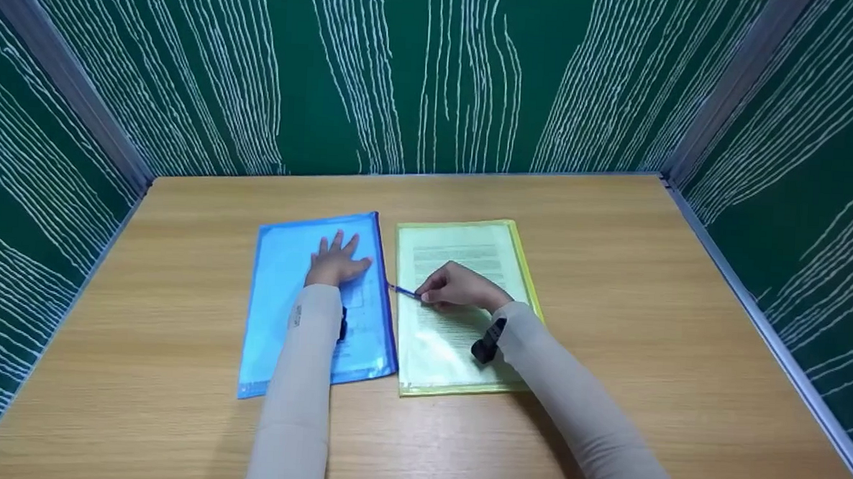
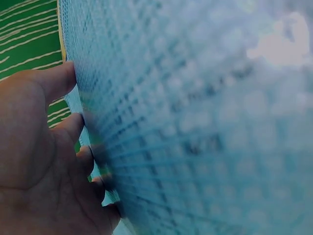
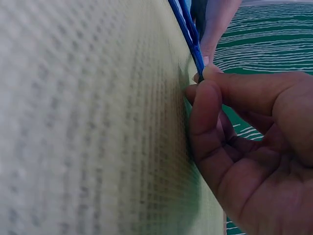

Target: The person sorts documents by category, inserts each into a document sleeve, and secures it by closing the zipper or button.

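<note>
A blue zip document folder [image 1: 277, 290], see-through with printed paper inside, lies on the table. On its upper part rests my left hand [image 1: 334, 266], fingers spread; the left wrist view shows its fingertips touching the mesh-patterned surface. My right hand [image 1: 464, 286] pinches the end of a thin blue strip [image 1: 404, 291] between thumb and fingers, above a yellow folder [image 1: 435, 373]. That strip, which looks like a zipper pull, stretches out from the blue folder's right edge. Printed paper shows through the yellow folder, whose lower right is partly hidden by my right arm.
Both folders lie side by side on a wooden table [image 1: 612, 276], with a narrow gap between them. Green panels [image 1: 419, 81] with white wavy lines enclose the back and sides. A black wrist device [image 1: 489, 341] is on the right sleeve.
</note>
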